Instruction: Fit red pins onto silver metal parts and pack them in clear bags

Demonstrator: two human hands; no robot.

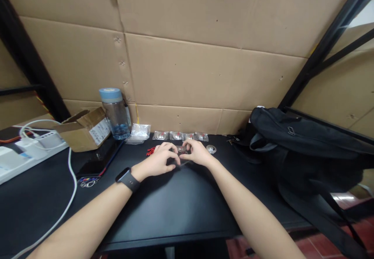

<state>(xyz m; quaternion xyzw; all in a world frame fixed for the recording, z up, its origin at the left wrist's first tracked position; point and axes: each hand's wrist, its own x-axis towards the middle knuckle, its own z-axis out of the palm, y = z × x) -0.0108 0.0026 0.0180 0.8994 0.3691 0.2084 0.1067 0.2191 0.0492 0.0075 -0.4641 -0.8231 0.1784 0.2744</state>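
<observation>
Both hands meet near the far middle of the black desk top (181,208). Left hand (159,160), with a dark smartwatch (127,179) on its wrist, and right hand (198,153) pinch together a small round silvery metal piece (181,149), fingertips of each closed on it from either side; a clear plastic bag (182,163) seems to lie just under the hands, its edges hard to make out. Small bunch of red pieces (150,151) just left of the left hand. One loose round silver disc (210,149) just right of the right hand. Row of small clear packets holding similar round pieces (181,135) along the cardboard back wall (204,64), behind the hands. Stack of empty clear bags (139,132) beside a clear water bottle with pale blue lid (115,112). Open brown cardboard box (84,128) to its left. White power strip with white cable (32,144) far left. Black backpack (295,142) slumped on the right of the desk.
</observation>
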